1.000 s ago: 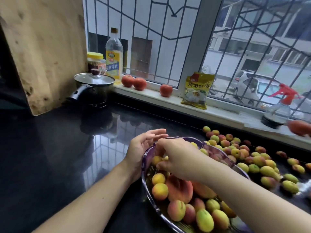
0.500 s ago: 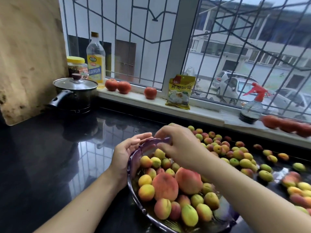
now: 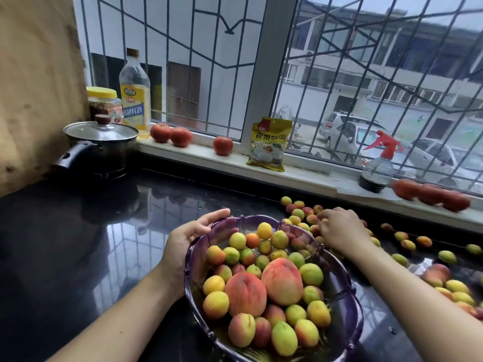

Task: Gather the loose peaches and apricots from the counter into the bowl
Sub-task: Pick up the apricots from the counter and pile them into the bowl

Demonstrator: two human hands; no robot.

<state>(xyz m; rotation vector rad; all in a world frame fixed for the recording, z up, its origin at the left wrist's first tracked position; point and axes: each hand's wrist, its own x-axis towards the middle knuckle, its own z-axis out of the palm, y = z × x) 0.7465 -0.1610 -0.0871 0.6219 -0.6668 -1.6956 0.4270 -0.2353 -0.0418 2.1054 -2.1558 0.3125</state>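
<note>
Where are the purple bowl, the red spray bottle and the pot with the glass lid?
purple bowl [image 3: 337, 280]: head view, on its bare right inner wall.
spray bottle [image 3: 376, 169]: head view, on its clear body, below the red trigger head.
pot [image 3: 102, 131]: head view, on its glass lid.

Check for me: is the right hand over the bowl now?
No, the right hand is past the bowl rim, on the loose apricots.
</note>
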